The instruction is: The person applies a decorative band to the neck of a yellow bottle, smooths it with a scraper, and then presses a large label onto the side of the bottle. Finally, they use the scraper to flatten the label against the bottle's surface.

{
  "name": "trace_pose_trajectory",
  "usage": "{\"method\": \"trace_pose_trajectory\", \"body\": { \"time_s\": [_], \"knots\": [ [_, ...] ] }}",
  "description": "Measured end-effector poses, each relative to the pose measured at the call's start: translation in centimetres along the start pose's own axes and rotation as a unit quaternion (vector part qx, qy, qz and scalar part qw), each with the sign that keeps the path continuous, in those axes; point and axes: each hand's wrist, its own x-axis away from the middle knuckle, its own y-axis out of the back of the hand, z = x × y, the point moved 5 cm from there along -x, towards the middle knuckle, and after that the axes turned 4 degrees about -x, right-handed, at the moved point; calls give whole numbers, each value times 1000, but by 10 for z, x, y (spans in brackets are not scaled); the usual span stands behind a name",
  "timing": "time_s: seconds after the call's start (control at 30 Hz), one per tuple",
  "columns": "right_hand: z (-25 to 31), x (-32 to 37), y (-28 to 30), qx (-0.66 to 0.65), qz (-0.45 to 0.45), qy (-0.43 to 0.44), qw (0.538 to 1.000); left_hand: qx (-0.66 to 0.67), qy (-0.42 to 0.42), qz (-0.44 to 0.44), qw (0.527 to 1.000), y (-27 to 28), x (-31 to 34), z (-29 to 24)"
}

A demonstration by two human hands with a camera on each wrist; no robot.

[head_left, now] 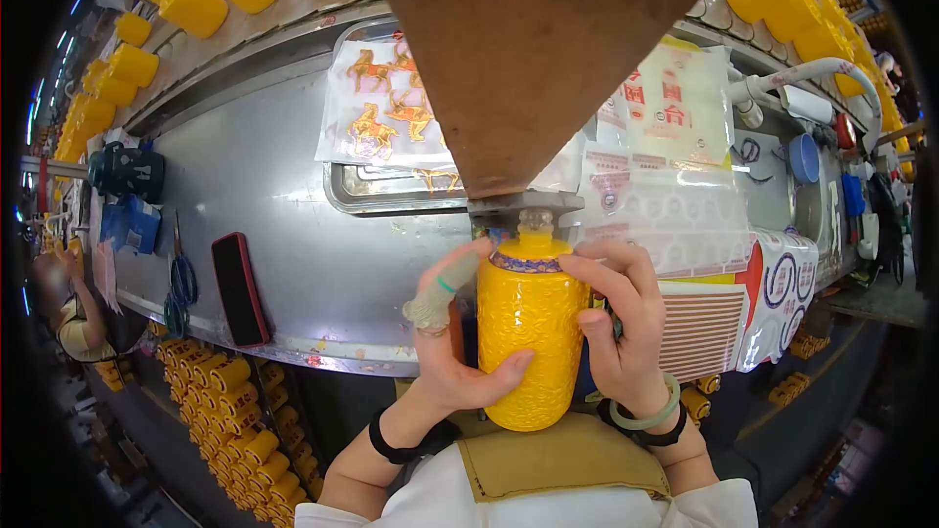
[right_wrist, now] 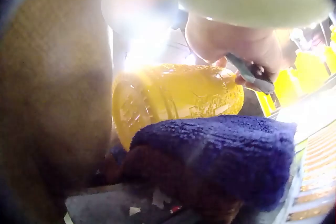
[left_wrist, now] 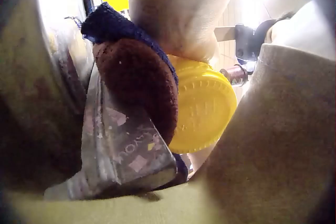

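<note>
A yellow embossed bottle [head_left: 529,342] with a purple patterned band [head_left: 528,263] round its shoulder lies between the two hands, its neck pointing away from the body. The left hand [head_left: 452,342] holds its left side, thumb across the front and fingers near the shoulder. On the other side the right hand [head_left: 626,328] has fingertips at the band and thumb by the bottle's side. In the left wrist view the bottle's round base [left_wrist: 202,109] shows beside a blue cloth-covered pad [left_wrist: 137,85]. The right wrist view shows the bottle [right_wrist: 178,95] above the blue cloth [right_wrist: 220,155].
A brown post [head_left: 538,59] rises just beyond the bottle. Left on the metal table [head_left: 196,147] lie a phone [head_left: 240,289] and scissors [head_left: 179,274]. A tray [head_left: 391,198] bears sheets of gold figures [head_left: 372,127]; printed label sheets [head_left: 675,196] lie right. Yellow bottles line the back.
</note>
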Motion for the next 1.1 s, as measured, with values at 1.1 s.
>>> {"method": "trace_pose_trajectory", "body": {
  "time_s": [1.1],
  "knots": [
    [-13, 13, 11, -56, -32, -43, 997, -85, 58, 137, 985, 9, -35, -3]
  ]
}}
